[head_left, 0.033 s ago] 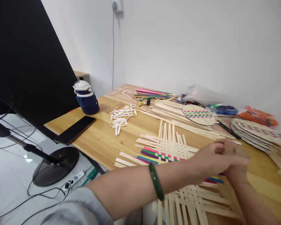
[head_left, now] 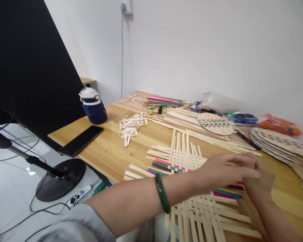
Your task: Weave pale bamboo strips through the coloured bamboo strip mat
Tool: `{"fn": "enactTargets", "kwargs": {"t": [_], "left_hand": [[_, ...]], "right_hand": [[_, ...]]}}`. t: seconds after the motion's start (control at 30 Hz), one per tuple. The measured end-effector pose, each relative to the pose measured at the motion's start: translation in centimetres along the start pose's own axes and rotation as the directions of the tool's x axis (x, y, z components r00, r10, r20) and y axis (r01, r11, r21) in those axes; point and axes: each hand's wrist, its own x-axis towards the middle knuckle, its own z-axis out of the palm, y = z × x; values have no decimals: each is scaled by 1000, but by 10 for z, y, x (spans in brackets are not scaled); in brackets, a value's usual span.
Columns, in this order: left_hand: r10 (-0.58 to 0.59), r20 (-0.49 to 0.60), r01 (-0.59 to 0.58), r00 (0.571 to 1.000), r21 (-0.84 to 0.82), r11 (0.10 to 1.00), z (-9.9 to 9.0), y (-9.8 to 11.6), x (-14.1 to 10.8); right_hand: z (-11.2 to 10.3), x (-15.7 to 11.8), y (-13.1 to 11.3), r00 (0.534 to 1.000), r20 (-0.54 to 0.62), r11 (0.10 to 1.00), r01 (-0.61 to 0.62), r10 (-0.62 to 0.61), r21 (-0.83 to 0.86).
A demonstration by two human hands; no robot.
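Observation:
My left hand, with a green bangle on the forearm, reaches across to the right. Its thumb and fingers are stretched out and apart, against or just in front of my right hand. The right hand is blurred and partly covered, so its fingers cannot be made out. No object shows between the hands. Under them lies a woven mat of flat pale strips, with pink, green, purple, yellow and blue strips across its middle. Loose strip ends stick out on all sides, and my left forearm hides part of the weave.
Behind lie pale strips, coloured strips, a round woven piece and white ribbon. Stacked round pieces stand right. On the left are a blue bottle, a dark phone-like slab and a fan stand.
My left hand and forearm have shifted slightly left. The fingers of both hands have changed position against each other. The woven mat stays in place.

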Motion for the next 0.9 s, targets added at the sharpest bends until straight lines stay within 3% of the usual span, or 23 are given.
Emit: {"fn": "enactTargets", "kwargs": {"t": [0.03,0.07,0.1,0.13,0.17,0.2,0.23,0.3,0.37,0.43,0.53,0.73,0.9], "left_hand": [[-44,392,-77,919,288,954,-10,14,10],[-20,641,-349,767,443,826,-21,33,24],[55,756,-614,653,485,623,-32,55,41],[167,764,-754,623,529,390,-42,80,60],[316,685,-749,657,638,176,-52,106,80],[444,564,-633,697,774,11,-62,131,99],[529,469,-539,707,842,-26,-72,156,117],[619,332,-390,712,920,-45,-90,197,146],[657,201,-233,727,972,-40,-105,224,165],[668,82,-92,739,996,-20,-114,236,177],[668,-26,34,744,999,1,-116,237,191],[650,-88,46,755,996,81,-113,231,219],[644,-117,-88,756,957,278,-111,238,223]], "right_hand": [[2,0,9,992,-51,994,-111,112,17],[3,-1,15,985,-50,984,-159,163,74],[4,-3,18,978,-60,976,-191,198,104],[4,-4,19,976,-72,973,-196,206,124],[5,-5,18,979,-79,976,-179,189,124],[7,-5,15,983,-92,983,-152,162,107],[9,-6,12,987,-107,990,-115,124,84],[14,-5,6,990,-131,998,-37,43,51],[19,-5,5,990,-137,999,22,-17,38],[23,-4,7,993,-113,999,43,-39,31],[25,-4,12,997,-65,999,30,-28,24],[16,-1,10,999,-11,997,-50,51,63],[15,-2,9,996,5,993,-90,90,79]]}}
